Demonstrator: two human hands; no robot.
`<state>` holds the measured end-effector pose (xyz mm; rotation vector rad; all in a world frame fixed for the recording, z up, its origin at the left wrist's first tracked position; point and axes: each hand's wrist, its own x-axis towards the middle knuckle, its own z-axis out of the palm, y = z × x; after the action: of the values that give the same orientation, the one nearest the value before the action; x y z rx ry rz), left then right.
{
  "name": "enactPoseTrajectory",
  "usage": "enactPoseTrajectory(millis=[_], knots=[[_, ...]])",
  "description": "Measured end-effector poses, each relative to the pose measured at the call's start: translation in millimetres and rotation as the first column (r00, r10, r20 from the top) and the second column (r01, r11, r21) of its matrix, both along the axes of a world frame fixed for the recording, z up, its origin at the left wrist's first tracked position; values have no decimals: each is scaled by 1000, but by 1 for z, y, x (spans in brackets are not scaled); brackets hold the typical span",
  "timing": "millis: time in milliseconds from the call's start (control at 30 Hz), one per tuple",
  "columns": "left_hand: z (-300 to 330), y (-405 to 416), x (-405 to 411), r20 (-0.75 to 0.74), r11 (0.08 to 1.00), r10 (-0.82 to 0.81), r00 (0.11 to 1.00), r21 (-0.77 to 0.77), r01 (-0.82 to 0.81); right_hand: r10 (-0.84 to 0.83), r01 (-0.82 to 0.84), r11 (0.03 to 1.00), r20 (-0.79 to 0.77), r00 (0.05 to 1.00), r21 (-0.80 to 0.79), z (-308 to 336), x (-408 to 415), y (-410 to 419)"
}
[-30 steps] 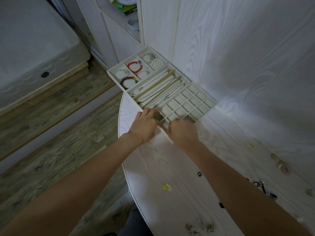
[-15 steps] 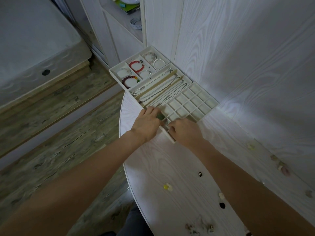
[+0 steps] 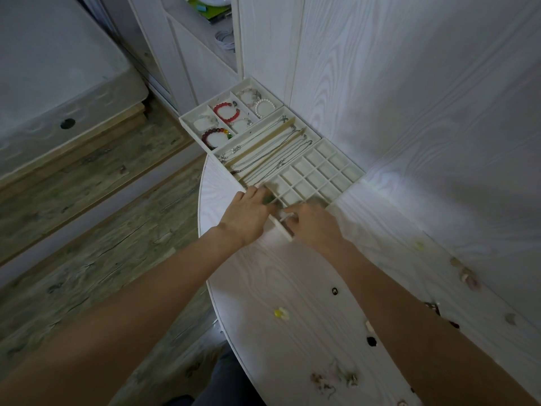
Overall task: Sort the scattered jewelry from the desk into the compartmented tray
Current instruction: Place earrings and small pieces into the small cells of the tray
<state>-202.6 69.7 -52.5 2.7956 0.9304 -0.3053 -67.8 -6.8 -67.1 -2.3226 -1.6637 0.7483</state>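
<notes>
Head view: both hands meet at the near corner of the tray (image 3: 348, 171), and that corner is where things get hard to read. The left hand (image 3: 247, 213) covers the end of the necklace slots, and the right hand (image 3: 311, 222) hides the nearest small squares, so what lies in those squares cannot be told. A small green piece (image 3: 268, 199) peeks out at the left fingertips; its shape is too blurred to make out.

Against half a second ago, both hands sit in nearly the same spot at the tray's near edge; the right hand has drawn slightly back toward the near rim, and the view has tilted a little.

Fingers now: the left hand's fingers are curled down with the green piece at their tips, touching it, though whether they pinch it I cannot tell. The right hand's fingers are bent, thumb and forefinger close together over the near rim; whether they grasp anything is hidden.

Farther along the tray, beaded bracelets (image 3: 227, 111) fill the far section and chains (image 3: 275, 150) lie in the long slots. On the desk (image 3: 263, 273) near of the tray, loose pieces remain: a yellow bead (image 3: 280, 313), a black bead (image 3: 371, 341), and a tangled cluster (image 3: 333, 379) at the near edge.
</notes>
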Motion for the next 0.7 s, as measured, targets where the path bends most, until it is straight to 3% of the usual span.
enactPoseTrajectory(millis=[200,333,567,700], knots=[[6,-21,-5,94,983,138,986,-136,-124,-170,184,982,-230,958,41,11,5,-31],[7,-40,-14,117,938,212,970,-302,-168,-211,233,971,-278,937,48,12,-5,-64],[-20,-82,-45,51,790,294,954,-574,-213,-206,211,977,-328,922,-21,1,-35,-114],[-40,-110,-60,86,822,261,961,-542,-175,-118,100,993,-385,915,-67,-5,-53,-137]])
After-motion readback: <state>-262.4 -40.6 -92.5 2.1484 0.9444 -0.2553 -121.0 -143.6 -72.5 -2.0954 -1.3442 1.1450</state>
